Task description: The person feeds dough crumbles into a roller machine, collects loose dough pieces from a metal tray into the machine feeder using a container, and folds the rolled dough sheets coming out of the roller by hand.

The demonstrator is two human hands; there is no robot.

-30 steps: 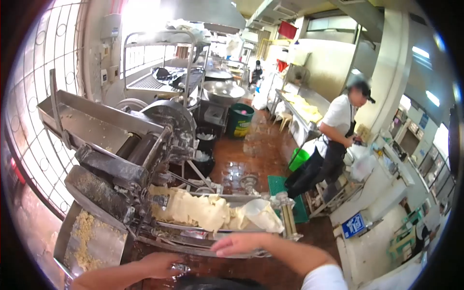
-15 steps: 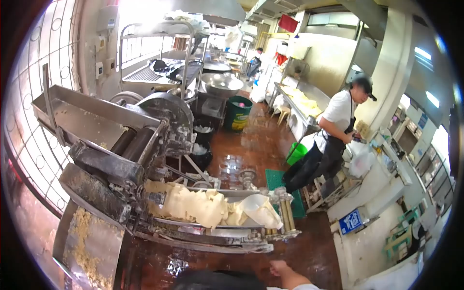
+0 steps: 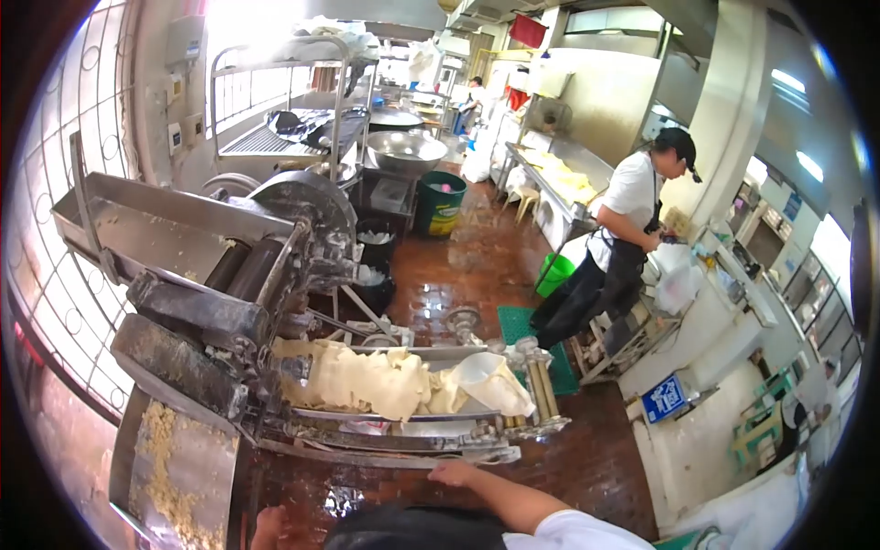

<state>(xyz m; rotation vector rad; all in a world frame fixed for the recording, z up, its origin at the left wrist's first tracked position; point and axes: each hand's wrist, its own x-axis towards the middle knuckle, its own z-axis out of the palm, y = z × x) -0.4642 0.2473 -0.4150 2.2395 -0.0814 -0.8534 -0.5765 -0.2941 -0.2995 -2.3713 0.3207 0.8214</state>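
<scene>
A metal roller machine stands at the left. Pale dough lies in folds along its low conveyor, and a whitish bowl-like piece rests in the dough's right part. Just below the conveyor's front rail is my right hand, fingers curled together; whether it holds anything is too small to tell. My left hand shows only in part at the bottom edge, its fingers not distinguishable. A tray with dough crumbs sits under the rollers.
A person in a black cap and apron stands beyond the conveyor's right end. Behind are a green bin, a large metal bowl and a rack. A blue box lies at the right; another person is far back.
Both hands first dropped from near the conveyor's front; my right hand has since come back up towards the rail, and my left hand shows again at the bottom. The view has shifted slightly.
</scene>
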